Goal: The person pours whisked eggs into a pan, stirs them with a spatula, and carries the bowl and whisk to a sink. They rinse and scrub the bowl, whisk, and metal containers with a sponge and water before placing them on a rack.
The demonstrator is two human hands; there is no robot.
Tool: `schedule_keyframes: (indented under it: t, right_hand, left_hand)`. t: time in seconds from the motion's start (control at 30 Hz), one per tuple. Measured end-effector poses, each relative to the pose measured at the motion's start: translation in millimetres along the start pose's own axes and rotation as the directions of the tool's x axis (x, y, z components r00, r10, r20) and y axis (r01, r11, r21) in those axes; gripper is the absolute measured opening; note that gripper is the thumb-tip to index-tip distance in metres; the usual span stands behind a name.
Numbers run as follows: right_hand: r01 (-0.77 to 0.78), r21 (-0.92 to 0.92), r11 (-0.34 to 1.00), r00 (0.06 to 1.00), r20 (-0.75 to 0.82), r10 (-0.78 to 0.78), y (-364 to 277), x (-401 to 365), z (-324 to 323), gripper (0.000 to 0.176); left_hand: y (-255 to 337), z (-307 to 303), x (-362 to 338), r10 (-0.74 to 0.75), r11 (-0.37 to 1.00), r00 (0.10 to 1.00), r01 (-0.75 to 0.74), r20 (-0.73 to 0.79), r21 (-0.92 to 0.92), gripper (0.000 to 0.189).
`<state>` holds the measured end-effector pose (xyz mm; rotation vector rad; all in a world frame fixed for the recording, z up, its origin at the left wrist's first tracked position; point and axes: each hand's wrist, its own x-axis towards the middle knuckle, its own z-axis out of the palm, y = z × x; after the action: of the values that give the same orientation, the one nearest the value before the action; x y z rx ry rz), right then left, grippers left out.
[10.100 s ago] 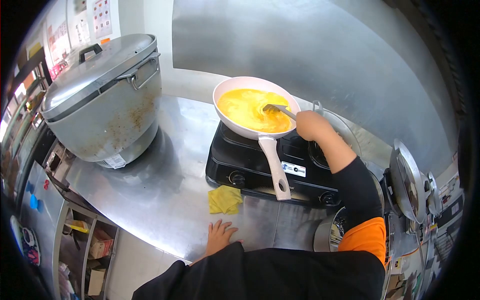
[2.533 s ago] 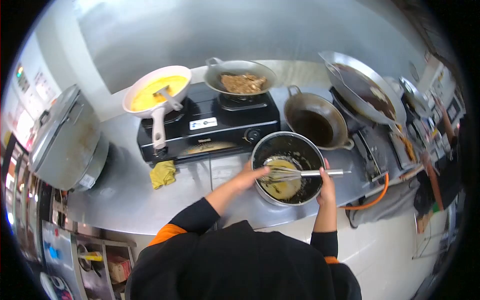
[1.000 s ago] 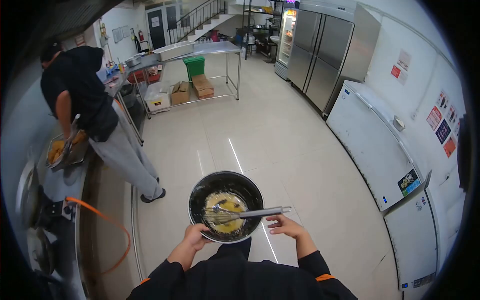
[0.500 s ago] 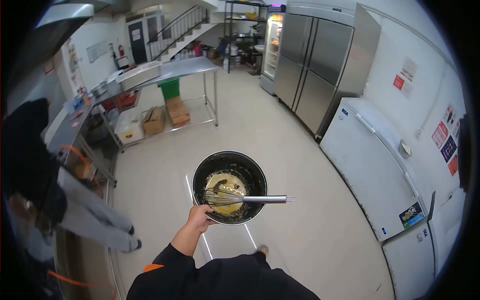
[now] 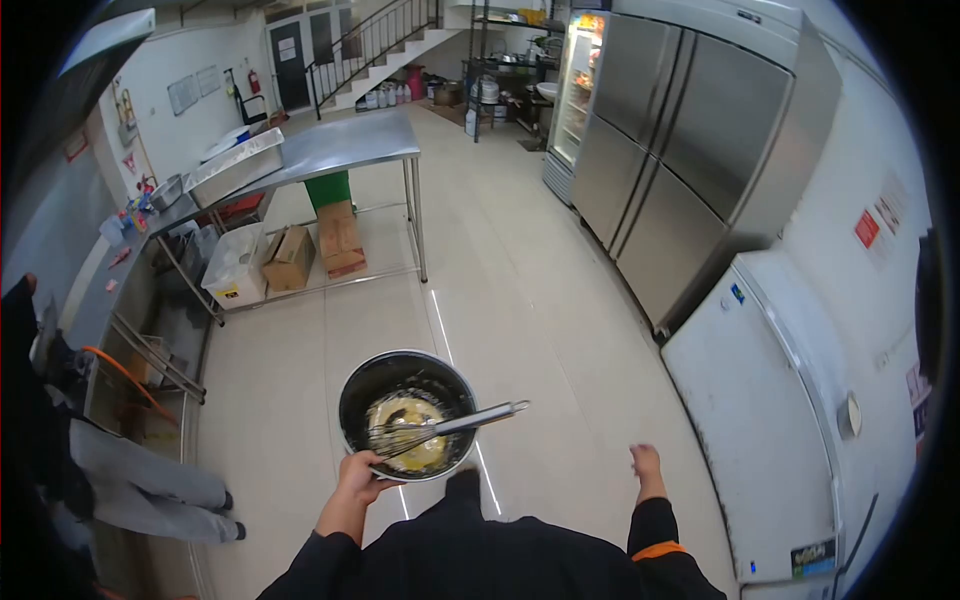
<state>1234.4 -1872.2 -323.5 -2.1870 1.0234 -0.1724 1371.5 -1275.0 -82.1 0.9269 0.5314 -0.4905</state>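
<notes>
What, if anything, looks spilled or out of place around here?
Nothing looks spilled on the visible floor. The messiest spot is the pot in your left hand: residue is smeared up its inner wall. The whisk leans with its handle jutting past the rim, so it might tip out.

Black top (image 5: 486,558), black sleeves, orange band on right sleeve (image 5: 657,525)

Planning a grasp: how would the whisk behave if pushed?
The whisk likely pivots or rolls: its slim handle crosses the rim of the pot. The metal handle looks stiff; the thin wires probably flex. Wet mixture around them may drip if lifted.
</notes>
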Motion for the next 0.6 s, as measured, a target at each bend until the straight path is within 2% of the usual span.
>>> schedule_keyframes:
  t: [0.07, 0.17, 0.2, 0.23, 0.27, 0.3, 0.33, 0.37, 0.43, 0.5, 0.6]
  right_hand:
    - [0.265, 0.012, 0.964, 0.963, -0.059, -0.264, -98.0, 85.7, 14.7, 0.041]
    - [0.349, 0.083, 0.934, 0.936, 0.014, -0.351, -179.4, 151.3, 45.4, 0.038]
    - [0.186, 0.132, 0.974, 0.973, 0.112, -0.201, -193.4, 167.2, 55.3, 0.037]
    - [-0.001, 0.146, 0.989, 0.973, 0.229, -0.033, -184.4, 161.2, 63.9, 0.036]
    - [-0.173, 0.173, 0.970, 0.935, 0.339, 0.106, -180.1, 159.0, 71.2, 0.034]
    - [-0.172, -0.159, 0.972, 0.783, 0.577, 0.233, -179.1, 162.4, 68.7, 0.032]
    - [0.178, -0.251, 0.951, 0.696, 0.716, 0.059, -116.9, 175.3, 89.5, 0.032]
    - [0.296, -0.291, 0.910, 0.825, 0.558, -0.091, -203.9, 119.7, 24.6, 0.031]
    - [0.199, -0.376, 0.905, 0.810, 0.582, 0.064, -169.3, 146.4, 34.9, 0.031]
    - [0.070, -0.434, 0.898, 0.803, 0.559, 0.208, -161.8, 184.8, 38.3, 0.031]
    - [0.000, -0.488, 0.873, 0.789, 0.536, 0.300, -171.3, 278.2, 49.2, 0.031]
  left_hand:
    - [15.1, 15.8, 52.3, 0.062, 0.998, 0.996, -0.064, -0.071, -0.017, 0.042]
    - [41.0, 36.9, 146.4, 0.120, 0.993, 0.975, -0.120, -0.185, 0.014, 0.071]
    - [53.1, 50.5, 182.8, 0.104, 0.994, 0.983, -0.101, -0.151, 0.031, 0.081]
    - [60.1, 69.0, 210.2, 0.100, 0.995, 0.982, -0.099, -0.158, 0.010, 0.081]
    - [73.6, 93.2, 242.4, 0.102, 0.995, 0.982, -0.104, -0.160, -0.005, 0.080]
    - [89.8, 118.3, 270.7, 0.102, 0.994, 0.981, -0.105, -0.163, -0.011, 0.080]
    - [107.4, 151.7, 294.2, 0.097, 0.995, 0.983, -0.099, -0.158, -0.002, 0.065]
    - [125.1, 186.0, 315.7, 0.069, 0.998, 0.990, -0.070, -0.123, -0.003, 0.056]
    - [160.7, 250.3, 365.1, 0.028, 1.000, 0.998, -0.028, -0.050, 0.001, 0.042]
    - [184.8, 300.7, 426.6, 0.072, 0.997, 0.997, -0.072, 0.035, -0.014, 0.035]
    - [213.6, 372.4, 518.3, 0.082, 0.996, 0.994, -0.083, 0.068, 0.016, 0.033]
